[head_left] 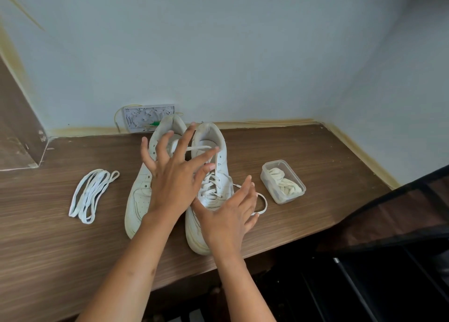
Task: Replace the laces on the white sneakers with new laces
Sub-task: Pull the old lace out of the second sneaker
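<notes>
Hovering over scuffed leather sneakers (211, 175), both hands (175, 175) spread, gripping nothing.

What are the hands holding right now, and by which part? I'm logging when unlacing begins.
Nothing. The left hand and right hand hover with spread fingers over the pair of white leather sneakers, gripping no lace.

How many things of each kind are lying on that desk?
Sneakers: 2
Loose lace bundle: 1
Plastic tub with coiled laces inside: 1
Hands over the shoes, left and right: 2
Total: 6
</notes>
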The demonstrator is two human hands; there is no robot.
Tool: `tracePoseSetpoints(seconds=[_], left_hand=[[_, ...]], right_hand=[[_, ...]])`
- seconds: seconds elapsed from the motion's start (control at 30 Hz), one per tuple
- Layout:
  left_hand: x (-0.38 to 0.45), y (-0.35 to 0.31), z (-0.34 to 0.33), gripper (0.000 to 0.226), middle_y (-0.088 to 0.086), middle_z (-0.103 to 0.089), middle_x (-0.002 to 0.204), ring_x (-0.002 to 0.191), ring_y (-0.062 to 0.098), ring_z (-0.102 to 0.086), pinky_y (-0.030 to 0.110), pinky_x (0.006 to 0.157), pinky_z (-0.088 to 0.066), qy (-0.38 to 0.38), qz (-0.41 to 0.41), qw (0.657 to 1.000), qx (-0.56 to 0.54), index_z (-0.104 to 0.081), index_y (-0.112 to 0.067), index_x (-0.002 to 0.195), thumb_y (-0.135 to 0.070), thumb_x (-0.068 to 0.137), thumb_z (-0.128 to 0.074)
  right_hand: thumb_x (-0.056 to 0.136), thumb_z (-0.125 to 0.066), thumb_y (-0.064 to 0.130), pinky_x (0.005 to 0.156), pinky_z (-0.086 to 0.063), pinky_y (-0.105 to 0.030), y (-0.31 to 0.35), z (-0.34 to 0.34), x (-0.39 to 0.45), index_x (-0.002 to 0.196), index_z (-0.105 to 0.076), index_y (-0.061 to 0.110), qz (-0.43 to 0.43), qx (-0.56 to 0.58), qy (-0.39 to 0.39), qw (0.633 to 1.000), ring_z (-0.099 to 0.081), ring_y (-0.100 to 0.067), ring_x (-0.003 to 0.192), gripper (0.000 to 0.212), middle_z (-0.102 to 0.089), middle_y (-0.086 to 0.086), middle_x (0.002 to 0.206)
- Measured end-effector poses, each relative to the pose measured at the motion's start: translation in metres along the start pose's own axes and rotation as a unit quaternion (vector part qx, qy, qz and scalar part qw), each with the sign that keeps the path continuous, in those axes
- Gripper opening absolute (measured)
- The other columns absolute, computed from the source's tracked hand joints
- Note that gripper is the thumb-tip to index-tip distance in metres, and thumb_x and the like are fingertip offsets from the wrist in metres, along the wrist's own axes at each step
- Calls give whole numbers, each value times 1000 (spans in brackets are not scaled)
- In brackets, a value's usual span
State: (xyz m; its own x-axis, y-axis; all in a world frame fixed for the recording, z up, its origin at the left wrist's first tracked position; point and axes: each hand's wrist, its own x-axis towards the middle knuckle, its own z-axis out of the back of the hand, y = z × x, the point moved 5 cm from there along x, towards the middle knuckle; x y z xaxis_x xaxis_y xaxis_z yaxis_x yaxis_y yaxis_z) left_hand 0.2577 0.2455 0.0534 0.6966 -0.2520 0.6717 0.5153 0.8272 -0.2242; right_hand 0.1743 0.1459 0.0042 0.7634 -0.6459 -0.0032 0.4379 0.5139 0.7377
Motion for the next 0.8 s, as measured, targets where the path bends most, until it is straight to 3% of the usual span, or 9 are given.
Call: tracePoseSetpoints(seconds=[0.17,0.3,0.4,0.57,0.63,0.73,0.8], left_hand=[[-1,-1,0,16,-7,-39,153,139,32,-26,65,113,-2,-3,21,1000,-2,-72,-41,103,-45,90,-66],[-1,-2,-2,19,-7,-41,152,138,33,-27,66,113,-3,-11,26,1000,-5,-69,-38,106,-27,92,-65],[-1,6,-7,28,-5,-33,157,140,33,-22,65,112,0,10,53,999,-3,-63,-42,124,-39,101,-46],[1,14,-16,49,-1,-26,161,144,35,-14,60,111,7,55,100,993,-6,-59,-42,130,-53,101,-21],[2,16,-16,41,1,-29,159,144,35,-14,60,111,6,45,100,994,-14,-62,-41,125,-50,101,-30],[3,22,-13,12,-1,-41,152,142,34,-21,65,110,1,9,113,993,-34,-68,-34,98,-39,95,-58],[3,28,-11,5,-5,-48,145,138,31,-25,67,111,-4,-20,128,991,-41,-67,-30,86,-32,90,-67]], right_hand=[[67,-63,78,120,6,-53,1,0,-1,152,20,22,2,0,1,1000,18,-14,148,132,13,0,161],[67,-62,79,120,5,-53,0,0,-1,152,20,22,4,-2,1,1000,17,-14,148,131,13,0,161],[66,-61,81,120,3,-54,0,0,-1,152,20,22,5,-4,-1,1000,17,-14,148,132,13,1,161],[67,-62,80,120,4,-54,1,0,-1,153,18,22,8,-3,1,1000,17,-14,148,131,12,0,161],[66,-62,80,120,5,-54,0,0,-1,153,18,22,10,0,0,1000,18,-13,148,131,12,0,161],[66,-63,80,120,4,-54,0,-1,0,153,18,22,8,-4,-1,1000,18,-13,148,131,12,0,161],[66,-62,81,120,4,-54,-1,-1,0,153,19,23,8,-10,-3,1000,17,-13,148,132,12,0,161]])
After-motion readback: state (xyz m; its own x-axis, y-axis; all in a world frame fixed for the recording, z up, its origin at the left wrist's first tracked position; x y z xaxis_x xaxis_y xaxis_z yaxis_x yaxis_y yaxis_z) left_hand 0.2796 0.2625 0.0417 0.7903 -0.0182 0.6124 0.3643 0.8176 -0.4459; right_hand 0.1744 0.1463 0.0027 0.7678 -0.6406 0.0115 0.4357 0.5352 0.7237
